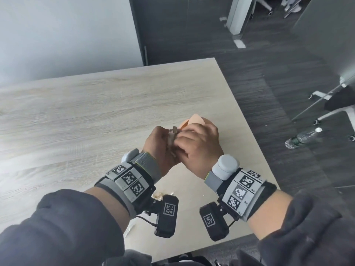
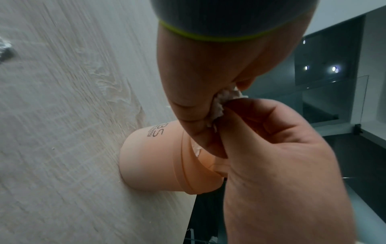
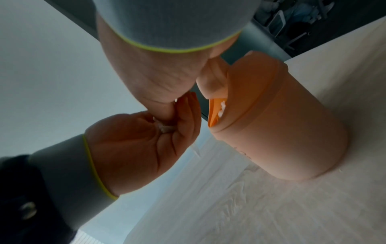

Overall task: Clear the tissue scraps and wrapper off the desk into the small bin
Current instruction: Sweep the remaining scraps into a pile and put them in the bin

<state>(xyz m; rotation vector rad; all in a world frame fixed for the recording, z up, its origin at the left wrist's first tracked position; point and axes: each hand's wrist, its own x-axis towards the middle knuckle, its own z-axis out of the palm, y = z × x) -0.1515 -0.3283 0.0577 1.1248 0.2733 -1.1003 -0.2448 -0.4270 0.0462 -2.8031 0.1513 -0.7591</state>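
Both hands meet just above the small peach bin (image 1: 194, 120), which stands near the right edge of the desk (image 1: 86, 112). My left hand (image 1: 163, 138) is curled round a wad of white tissue scraps (image 1: 171, 140). My right hand (image 1: 184, 140) pinches the same scraps (image 2: 219, 105) out of the left palm. In the right wrist view the scraps (image 3: 165, 128) lie in the cupped left hand (image 3: 150, 140), a right finger (image 3: 213, 82) lies against the bin (image 3: 282, 123), and white bits show in its lid slot. More scraps (image 1: 159, 195) and a pale strip (image 1: 130, 228) lie on the desk under my left wrist.
The desk's right edge runs close beside the bin (image 2: 156, 156), with dark carpet beyond. A plastic bottle (image 1: 301, 138) lies on the floor to the right, near office chair bases (image 1: 326, 104). A blurred crumpled piece (image 2: 6, 49) sits on the desk further off.
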